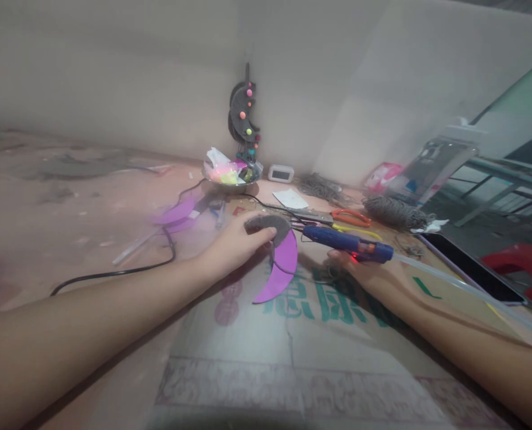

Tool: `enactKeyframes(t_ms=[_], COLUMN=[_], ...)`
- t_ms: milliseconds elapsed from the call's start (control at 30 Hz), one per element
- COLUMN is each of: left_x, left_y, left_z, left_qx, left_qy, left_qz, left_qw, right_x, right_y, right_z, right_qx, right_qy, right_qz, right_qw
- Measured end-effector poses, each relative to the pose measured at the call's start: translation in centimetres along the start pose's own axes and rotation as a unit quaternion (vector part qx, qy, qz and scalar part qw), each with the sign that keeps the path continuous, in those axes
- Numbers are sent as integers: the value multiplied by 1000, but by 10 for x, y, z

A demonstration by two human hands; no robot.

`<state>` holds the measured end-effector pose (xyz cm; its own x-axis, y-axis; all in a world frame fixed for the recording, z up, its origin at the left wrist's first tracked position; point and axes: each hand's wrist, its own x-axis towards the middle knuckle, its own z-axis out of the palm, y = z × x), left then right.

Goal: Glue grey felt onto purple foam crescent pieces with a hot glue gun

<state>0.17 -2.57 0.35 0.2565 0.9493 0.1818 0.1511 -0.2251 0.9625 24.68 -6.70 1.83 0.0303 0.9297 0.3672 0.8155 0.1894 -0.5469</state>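
My left hand (236, 243) presses down on a purple crescent-shaped piece (280, 269) whose upper end is wrapped in grey cord (268, 224); the fingers are closed over that wrapped end. My right hand (359, 270) grips a blue hot glue gun (346, 242) with a red light glowing near the handle. The gun's nozzle points left toward the wrapped end of the crescent. A clear glue stick (445, 278) sticks out behind the gun to the right. Both hands rest on a printed sack (292, 334) spread over the table.
A black cable (126, 270) runs left across the table. Another purple crescent (176, 214) lies behind it. A metal bowl (232, 174) of coloured bits, a finished dark crescent with beads (244, 116), orange scissors (350, 216), grey cord bundles (393, 212) and a small white clock (280, 173) stand farther back.
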Motion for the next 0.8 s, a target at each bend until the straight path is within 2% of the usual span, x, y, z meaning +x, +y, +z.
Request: enactKeyframes(t_ms=[133, 333, 433, 533, 667, 800], left_x=[-1, 0, 0, -1, -1, -1], left_y=[0, 2, 3, 1, 0, 4], left_z=[1, 1, 0, 0, 0, 2], left_qx=[-6, -1, 3, 5, 6, -7], left_qy=[0, -2, 1, -2, 4, 3], left_qz=[5, 2, -5, -6, -13, -17], left_qw=[1000, 1000, 1000, 1000, 1000, 1000], right_x=[3, 2, 1, 3, 15, 39], right_y=[1, -3, -2, 3, 3, -8], right_z=[1, 0, -3, -10, -23, -38], right_qx=[21, -3, -11, -10, 65, 148], right_qy=[24, 47, 31, -11, -55, -33], right_qz=[-4, -2, 3, -14, -28, -10], right_qw=[999, 999, 999, 1000, 996, 988])
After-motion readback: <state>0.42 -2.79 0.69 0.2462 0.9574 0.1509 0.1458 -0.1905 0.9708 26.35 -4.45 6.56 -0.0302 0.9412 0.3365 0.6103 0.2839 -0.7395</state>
